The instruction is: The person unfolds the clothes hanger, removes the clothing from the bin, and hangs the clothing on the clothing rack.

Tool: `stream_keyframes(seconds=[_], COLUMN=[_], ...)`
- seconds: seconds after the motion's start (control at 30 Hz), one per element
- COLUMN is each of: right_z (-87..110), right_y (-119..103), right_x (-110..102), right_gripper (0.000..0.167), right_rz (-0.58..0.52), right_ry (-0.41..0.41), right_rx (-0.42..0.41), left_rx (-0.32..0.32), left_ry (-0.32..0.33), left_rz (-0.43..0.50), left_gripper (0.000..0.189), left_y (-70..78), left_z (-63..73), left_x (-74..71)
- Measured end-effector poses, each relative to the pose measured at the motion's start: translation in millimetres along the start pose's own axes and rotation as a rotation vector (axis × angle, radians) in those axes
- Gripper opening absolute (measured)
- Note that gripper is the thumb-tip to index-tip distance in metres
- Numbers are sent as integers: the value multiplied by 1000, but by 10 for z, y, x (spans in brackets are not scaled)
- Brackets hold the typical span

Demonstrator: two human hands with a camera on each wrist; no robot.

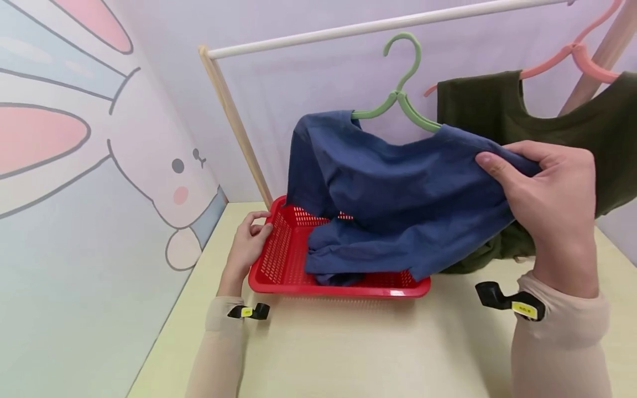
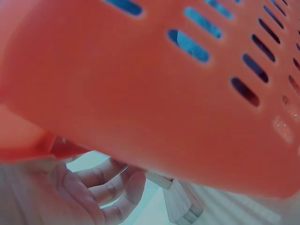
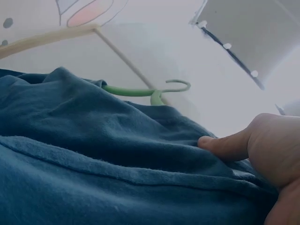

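A blue shirt (image 1: 383, 177) is on a green hanger (image 1: 401, 91), whose hook stands free below the white rod. My right hand (image 1: 557, 188) pinches the shirt at its right shoulder, thumb in front. The right wrist view shows that thumb pressed on the blue cloth (image 3: 108, 126). The shirt's lower part drapes over and into a red plastic basket (image 1: 283, 243). At the basket's left rim, my left hand (image 1: 251, 237) grips the edge with thumb and fingers. From the left wrist, curled fingers (image 2: 117, 192) show below the basket's slotted wall (image 2: 140, 98).
A dark green sleeveless top (image 1: 557, 110) on a pink hanger (image 1: 572, 55) hangs at the right. The white rod (image 1: 368, 30) spans wooden posts (image 1: 234, 121) above the pale table (image 1: 368, 342). A wall with a painted rabbit (image 1: 149, 149) stands on the left.
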State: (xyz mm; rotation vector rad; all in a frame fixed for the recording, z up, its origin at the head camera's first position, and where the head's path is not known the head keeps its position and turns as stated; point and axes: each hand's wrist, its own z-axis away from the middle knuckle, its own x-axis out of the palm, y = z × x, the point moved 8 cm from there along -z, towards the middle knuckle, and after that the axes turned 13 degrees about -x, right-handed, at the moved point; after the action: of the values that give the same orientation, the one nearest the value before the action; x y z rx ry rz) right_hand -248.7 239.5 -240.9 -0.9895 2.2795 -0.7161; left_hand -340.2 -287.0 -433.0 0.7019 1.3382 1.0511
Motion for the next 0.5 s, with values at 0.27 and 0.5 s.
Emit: stream_keyframes(seconds=[0.27,0.5], right_z=[-123,-305], right_y=[-41,187], right_x=[-271,-527], right_gripper=[11,8], right_rz=[80,101], right_ry=[41,65], right_rx=[88,230], left_rx=[-5,-21], left_ry=[1,-3], left_rz=[0,4], left_gripper=[39,40], left_y=[-3,-56], left_z=[-38,-78], left_x=[-7,-22])
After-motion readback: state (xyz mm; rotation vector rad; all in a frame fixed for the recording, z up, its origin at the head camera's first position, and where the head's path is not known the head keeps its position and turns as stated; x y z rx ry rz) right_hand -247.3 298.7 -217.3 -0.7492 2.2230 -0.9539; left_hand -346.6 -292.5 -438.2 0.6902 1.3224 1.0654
